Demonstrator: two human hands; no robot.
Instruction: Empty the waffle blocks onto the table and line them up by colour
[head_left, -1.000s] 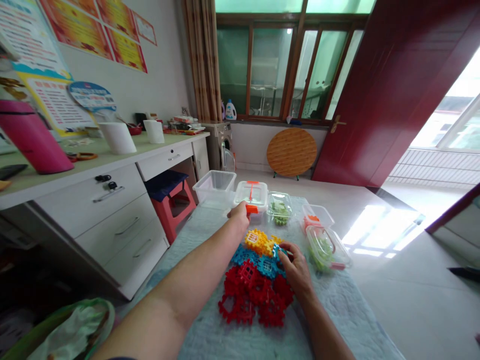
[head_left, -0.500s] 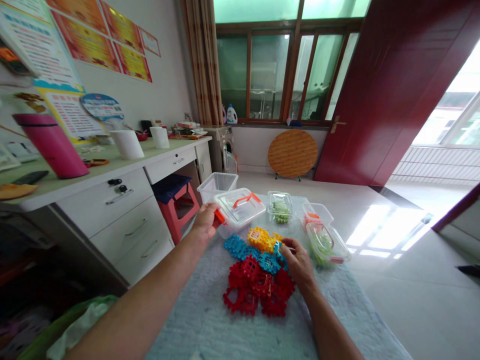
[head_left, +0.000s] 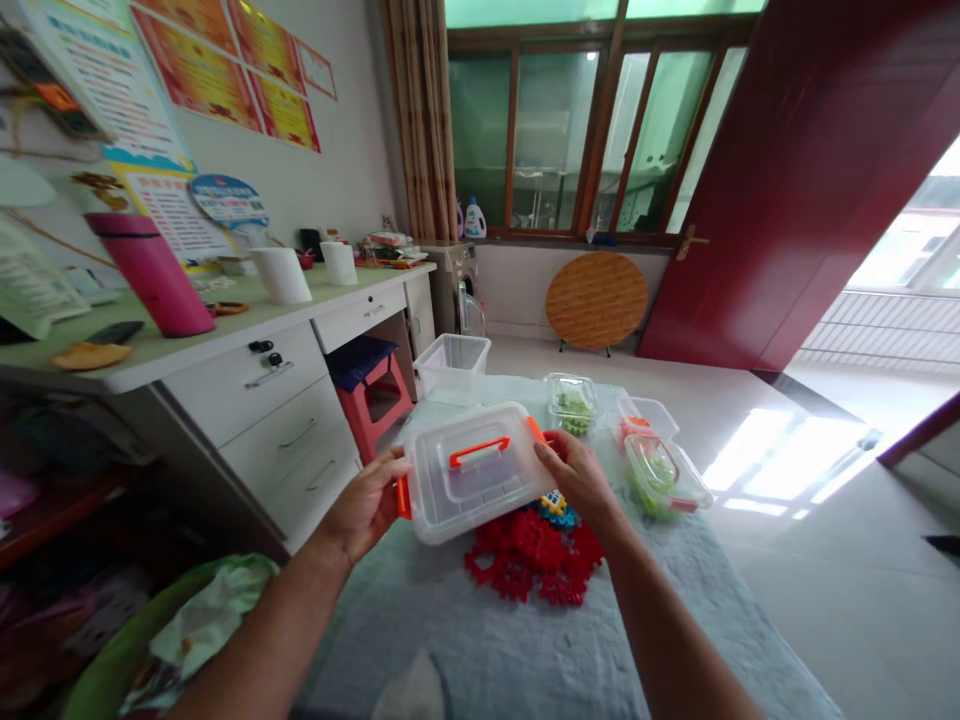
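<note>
1. The left hand [head_left: 367, 500] is clamped on the near-left end of a clear lidded box [head_left: 465, 485], fingers by its orange latch [head_left: 404, 497].
2. The right hand [head_left: 574, 470] grips the opposite end, thumb on the rim beside the other latch; holding both ends probably keeps the box balanced.
3. So the box sits between the two hands, its lid slanted toward the wearer, which seems to put both latches within finger reach (the orange carry handle [head_left: 480, 452] lies untouched).
4. Just below the right hand, red gear pieces [head_left: 529, 560] lie heaped on the cloth [head_left: 480, 640], with blue and yellow ones [head_left: 555, 503] partly hidden behind the box; whether the box touches them I cannot tell.
5. Beyond the left hand stands an open clear bin [head_left: 451, 365], out of the hands' way.
6. Past the right hand is a box of green pieces [head_left: 573, 405]; farther to its right, another green-filled box [head_left: 660, 475], perhaps grouped by colour.
</note>
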